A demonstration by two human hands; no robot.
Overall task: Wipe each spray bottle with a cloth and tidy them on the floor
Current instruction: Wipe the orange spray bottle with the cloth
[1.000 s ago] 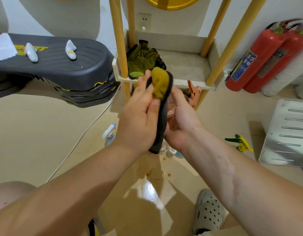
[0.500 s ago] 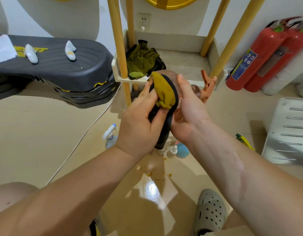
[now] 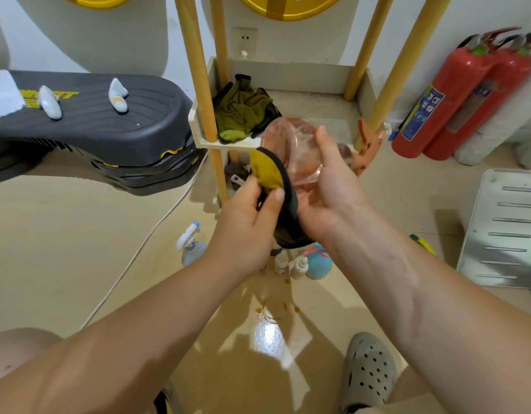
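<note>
One clear pink, orange-triggered spray bottle [image 3: 288,138] lies gripped in right fingers [image 3: 324,146]; left fingers [image 3: 275,199] pinch a yellow-black cloth [image 3: 267,171].

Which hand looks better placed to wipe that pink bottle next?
Left hand: it pinches the yellow-and-black cloth right beside the pink spray bottle, while the right hand is occupied holding that bottle.

Pink spray bottle [image 3: 291,144]: translucent, round body, orange trigger head [image 3: 367,147]. Held in the right grip [image 3: 333,198] above the floor, tipped over, base toward the camera, head pointing away.
Cloth [image 3: 268,174]: mustard with black edging, bunched, pinched in the left grip [image 3: 246,231], touching the bottle's left side.
Clear spray bottle [image 3: 190,246]: white-and-blue trigger, upright on the floor.
Teal bottle [image 3: 319,264]: round, on the floor, just beside two small white bottles [image 3: 300,267].
</note>
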